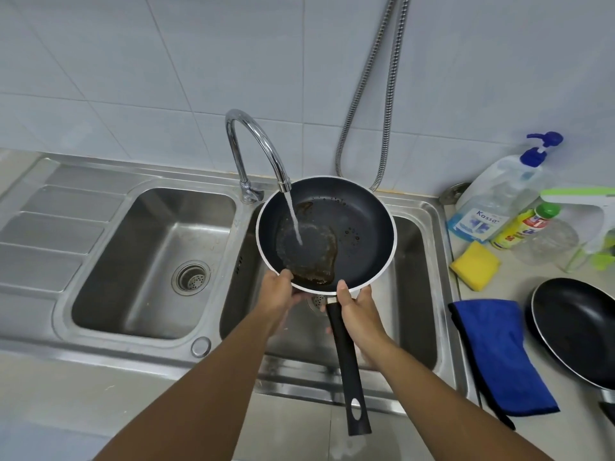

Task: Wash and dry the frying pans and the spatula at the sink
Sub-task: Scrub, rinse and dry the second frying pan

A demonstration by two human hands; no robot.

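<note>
Two bare forearms reach up from the bottom edge toward the pan (349, 224), which is held tilted over the right basin (416, 294) of the steel sink. Inside the pan lies a brownish, greasy puddle, pooled toward the near rim, with a few dark droplets on the far side; a stream from the tap (253, 151) lands in that puddle. Left of the pan, the other basin (149, 261) holds only its strainer drain. Right of the pan, on the counter, stand a clear pump bottle (492, 197) with some blue liquid at its bottom and a smaller yellow bottle (522, 227), then a yellow sponge (476, 266), a blue cloth (499, 347) and a second pan (575, 331), whose handle is cut off by the frame edge. A spatula cannot be made out. The pan hides most of the right basin's drain. The left hand (279, 297) cups the pan's near rim from below, thumb on the edge. The right hand (357, 311) grips beside the base of the black handle (346, 354), thumb on the rim, fingers hidden beneath.
</note>
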